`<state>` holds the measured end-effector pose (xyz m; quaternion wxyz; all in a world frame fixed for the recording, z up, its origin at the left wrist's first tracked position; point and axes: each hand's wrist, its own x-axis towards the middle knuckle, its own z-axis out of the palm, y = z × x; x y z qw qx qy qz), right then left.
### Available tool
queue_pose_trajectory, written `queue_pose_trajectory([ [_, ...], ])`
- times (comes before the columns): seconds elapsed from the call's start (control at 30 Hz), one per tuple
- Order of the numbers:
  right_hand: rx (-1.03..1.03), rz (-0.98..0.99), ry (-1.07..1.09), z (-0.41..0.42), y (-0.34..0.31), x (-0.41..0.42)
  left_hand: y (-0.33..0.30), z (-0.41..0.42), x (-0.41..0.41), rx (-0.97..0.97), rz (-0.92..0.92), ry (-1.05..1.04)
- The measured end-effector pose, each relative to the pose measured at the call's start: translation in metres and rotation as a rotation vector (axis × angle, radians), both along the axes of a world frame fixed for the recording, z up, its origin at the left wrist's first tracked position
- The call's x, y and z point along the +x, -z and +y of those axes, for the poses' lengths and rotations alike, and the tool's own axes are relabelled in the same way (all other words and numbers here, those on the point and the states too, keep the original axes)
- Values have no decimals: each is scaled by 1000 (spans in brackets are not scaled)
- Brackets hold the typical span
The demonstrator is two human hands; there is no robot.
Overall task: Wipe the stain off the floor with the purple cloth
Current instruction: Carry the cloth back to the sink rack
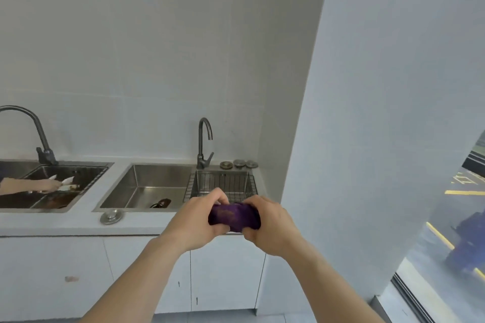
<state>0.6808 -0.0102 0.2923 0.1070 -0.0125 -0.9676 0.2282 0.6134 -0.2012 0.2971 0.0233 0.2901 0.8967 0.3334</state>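
The purple cloth (234,217) is bunched into a tight roll between both my hands, held in the air just in front of the counter edge by the right-hand sink. My left hand (195,221) grips its left end and my right hand (271,225) grips its right end. Only a thin strip of floor (210,318) shows at the bottom of the frame, and no stain is visible on it.
A steel sink (123,186) with a wire basket (223,183) and tap (203,144) sits ahead. Another person's hand (49,186) works in a second sink (91,181) at left. White cabinets (225,283) lie below, a wall (380,113) at right, a window (459,231) beyond.
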Motion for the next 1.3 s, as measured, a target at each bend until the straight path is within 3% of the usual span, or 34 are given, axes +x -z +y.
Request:
queue_pose_trajectory([
  [0.23,-68,65,22,-18,-30,-102,-20,-18,-111,71,99,-18],
  [0.5,-93,76,64,-30,-17,-206,-6,-31,-216,133,26,-30],
  [0.97,-197,-62,102,30,94,-370,93,22,-377,42,-126,-61],
  [1.3,-228,-337,64,108,184,-521,179,99,-511,-138,-362,-167],
])
